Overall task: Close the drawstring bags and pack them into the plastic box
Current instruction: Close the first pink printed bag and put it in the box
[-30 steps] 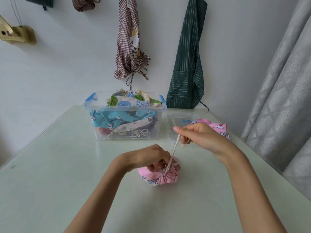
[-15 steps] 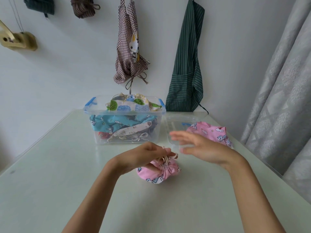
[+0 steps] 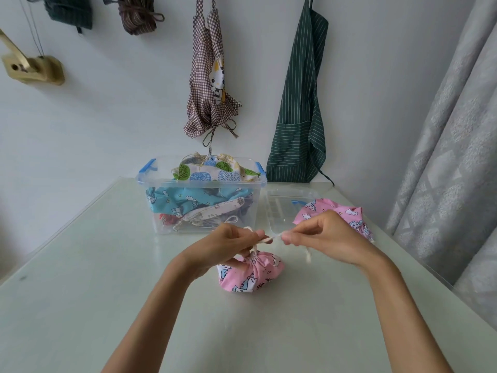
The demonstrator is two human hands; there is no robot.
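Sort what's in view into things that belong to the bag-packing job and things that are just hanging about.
Job:
- pink bag, cinched
- its cord, pinched by left hand and right hand
- second pink bag, waiting
- plastic box, holding bags
- box lid

Idle:
- checked apron
- green striped apron
- curtain

Soft even daylight, faint shadows, mild sheen on table [image 3: 80, 305], wide-angle edge bending

bag [image 3: 252, 273] on table [image 3: 80, 292] before box [image 3: 201, 208], lid [image 3: 285, 211] right of box, second bag [image 3: 347, 214] on lid
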